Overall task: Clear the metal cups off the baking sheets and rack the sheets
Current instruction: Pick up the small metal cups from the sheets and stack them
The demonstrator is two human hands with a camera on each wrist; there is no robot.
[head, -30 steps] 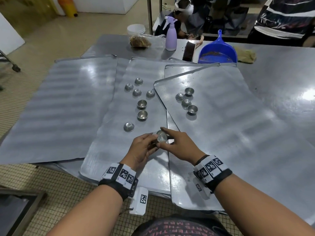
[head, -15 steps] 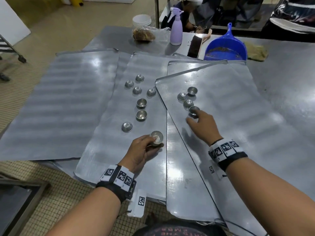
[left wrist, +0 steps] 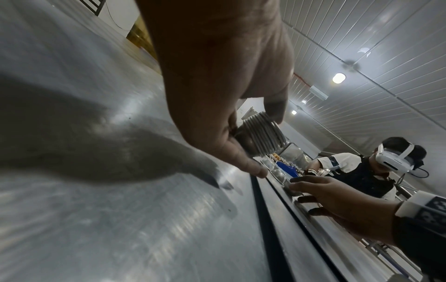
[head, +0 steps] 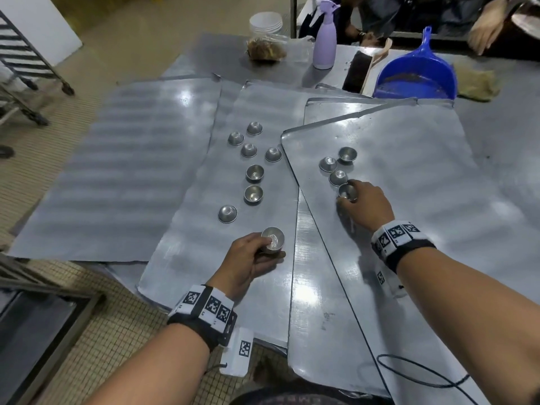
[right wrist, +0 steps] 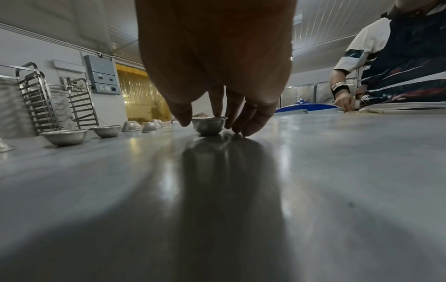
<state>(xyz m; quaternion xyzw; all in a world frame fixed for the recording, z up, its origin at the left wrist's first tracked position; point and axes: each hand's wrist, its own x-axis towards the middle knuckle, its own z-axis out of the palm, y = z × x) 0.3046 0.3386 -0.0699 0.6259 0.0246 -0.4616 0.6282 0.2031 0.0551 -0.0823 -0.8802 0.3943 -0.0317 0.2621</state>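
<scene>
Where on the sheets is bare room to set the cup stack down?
Bare: the left sheet, and the right sheet beyond the right hand. Crowded: the middle sheet, where loose cups run up from the left hand.

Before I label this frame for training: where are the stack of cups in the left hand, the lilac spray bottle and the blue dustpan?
stack of cups [head: 273, 240], head view, top cup's bowl.
lilac spray bottle [head: 323, 45], head view, body.
blue dustpan [head: 415, 80], head view, pan.

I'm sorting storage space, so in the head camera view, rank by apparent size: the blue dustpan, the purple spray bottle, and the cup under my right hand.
1. blue dustpan
2. purple spray bottle
3. cup under the right hand

The dustpan and bottle sit farther back, so the ranking is safe.
</scene>
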